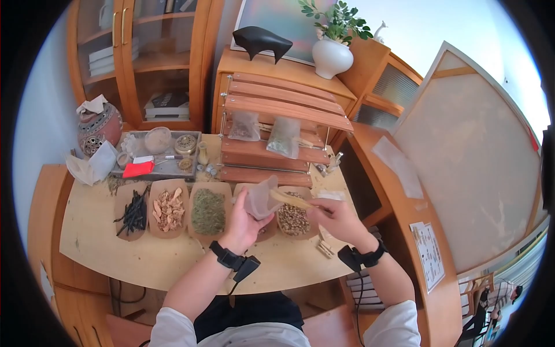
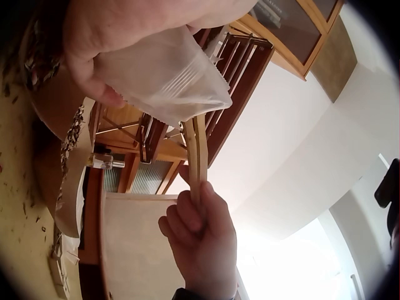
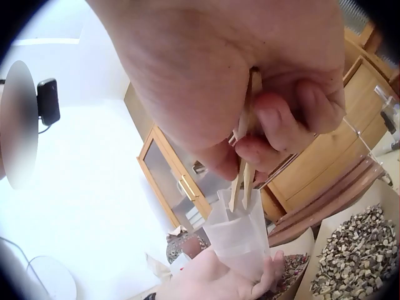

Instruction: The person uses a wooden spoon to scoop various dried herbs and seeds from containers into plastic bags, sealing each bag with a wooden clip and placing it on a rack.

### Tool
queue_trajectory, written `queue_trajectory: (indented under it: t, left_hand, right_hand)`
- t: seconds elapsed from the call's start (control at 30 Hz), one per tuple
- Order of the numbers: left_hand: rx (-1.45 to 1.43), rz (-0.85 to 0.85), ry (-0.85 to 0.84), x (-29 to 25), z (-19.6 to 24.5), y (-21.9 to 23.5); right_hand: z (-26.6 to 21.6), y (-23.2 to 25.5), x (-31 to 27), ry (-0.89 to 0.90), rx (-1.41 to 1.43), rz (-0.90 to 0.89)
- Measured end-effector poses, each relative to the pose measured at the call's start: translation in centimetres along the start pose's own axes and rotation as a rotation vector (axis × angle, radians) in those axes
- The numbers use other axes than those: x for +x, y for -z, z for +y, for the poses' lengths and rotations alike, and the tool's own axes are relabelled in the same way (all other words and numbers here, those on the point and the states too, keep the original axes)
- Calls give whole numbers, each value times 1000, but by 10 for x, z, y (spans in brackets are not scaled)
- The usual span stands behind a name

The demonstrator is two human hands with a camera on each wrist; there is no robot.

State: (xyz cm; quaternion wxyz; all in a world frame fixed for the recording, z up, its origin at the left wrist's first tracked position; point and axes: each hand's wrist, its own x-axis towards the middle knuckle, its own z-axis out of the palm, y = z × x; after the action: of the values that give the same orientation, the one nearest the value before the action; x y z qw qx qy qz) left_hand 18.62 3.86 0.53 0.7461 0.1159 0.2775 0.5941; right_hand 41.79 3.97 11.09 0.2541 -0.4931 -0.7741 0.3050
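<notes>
My left hand (image 1: 241, 226) grips a small translucent pouch (image 1: 260, 199) by its body, above the row of paper trays. In the right wrist view the pouch's mouth stands open. My right hand (image 1: 340, 221) pinches light wooden tongs (image 2: 197, 156), their tips inside the pouch's mouth. Below the tongs, a paper tray (image 3: 314, 265) holds chopped brown-and-pale dried pieces (image 1: 293, 220). The tray beside it is partly hidden behind my left hand. Farther left lie dried green herb (image 1: 208, 211), orange-brown chunks (image 1: 168, 210) and black strips (image 1: 134, 213) in their trays.
Behind the trays stands a slatted wooden rack (image 1: 283, 103) with filled pouches (image 1: 283, 137) clipped on. A grey tray (image 1: 133, 172) of small vessels sits at the back left, near a patterned jar (image 1: 99, 127). Wooden clothespins (image 1: 325, 248) lie near my right wrist.
</notes>
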Motion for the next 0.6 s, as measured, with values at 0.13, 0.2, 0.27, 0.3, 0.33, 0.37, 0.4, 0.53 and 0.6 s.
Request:
queue_trajectory:
  t: [0.13, 0.2, 0.27, 0.3, 0.33, 0.37, 0.4, 0.53, 0.6]
  left_hand:
    - [-14, 7, -17, -3, 2, -2]
    - [-24, 7, -12, -2, 1, 0]
    - [-35, 3, 4, 2, -1, 4]
    - [-32, 10, 1, 3, -2, 4]
    - [-27, 17, 0, 3, -2, 4]
    - [-20, 23, 1, 2, -2, 3]
    - [-23, 26, 1, 2, -3, 3]
    - [-17, 29, 0, 3, -2, 3]
    - [-9, 27, -1, 2, -1, 1]
  right_hand:
    - [10, 25, -15, -154, -144, 25]
    - [16, 29, -25, -169, -311, -53]
    - [29, 27, -35, -121, -415, -118]
    - [38, 22, -38, -52, -452, -117]
    - [43, 16, -41, 16, -485, -113]
    - [45, 11, -43, 82, -518, -108]
    - [46, 6, -44, 90, -555, -82]
    - [45, -10, -39, 29, -654, 11]
    - [42, -11, -35, -30, -684, 30]
